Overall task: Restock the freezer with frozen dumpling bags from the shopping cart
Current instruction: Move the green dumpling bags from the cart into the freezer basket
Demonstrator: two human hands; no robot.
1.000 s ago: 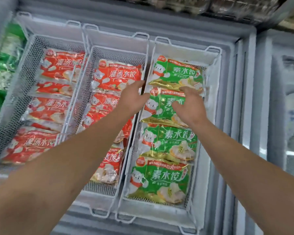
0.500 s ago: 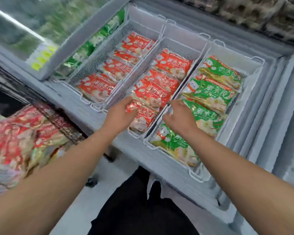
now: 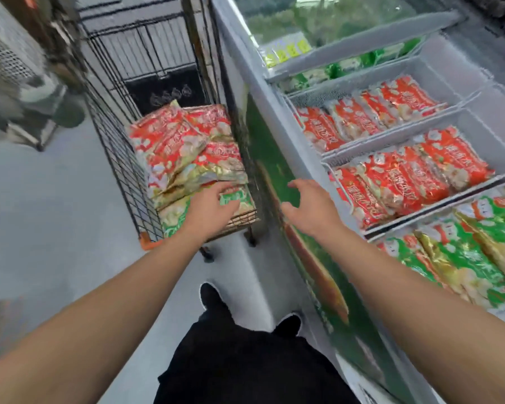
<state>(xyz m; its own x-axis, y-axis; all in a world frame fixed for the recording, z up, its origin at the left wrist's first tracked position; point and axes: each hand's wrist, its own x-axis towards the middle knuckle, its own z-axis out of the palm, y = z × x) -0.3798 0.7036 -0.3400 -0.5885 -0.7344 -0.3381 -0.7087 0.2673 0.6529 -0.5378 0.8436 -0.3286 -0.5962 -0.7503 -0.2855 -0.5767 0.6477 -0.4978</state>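
A black wire shopping cart (image 3: 120, 158) stands left of the freezer (image 3: 263, 118) and holds a pile of red dumpling bags (image 3: 184, 144) over green dumpling bags (image 3: 175, 220). My left hand (image 3: 213, 208) hovers over the near end of the pile, fingers spread above a green bag, holding nothing. My right hand (image 3: 309, 205) hangs in the air in front of the freezer's green side, fingers loosely spread and empty. In the freezer, white baskets hold rows of red bags (image 3: 391, 182) and, nearest me, green bags (image 3: 461, 252).
The freezer's sliding glass lid (image 3: 347, 33) is pushed to the far end. My black trousers and shoes (image 3: 216, 304) stand on the grey floor between cart and freezer. A grey mesh unit (image 3: 12, 68) stands at the far left.
My view has swung left from the freezer baskets to the cart. Both hands have left the green bags in the freezer; the left one now reaches over the cart's pile.
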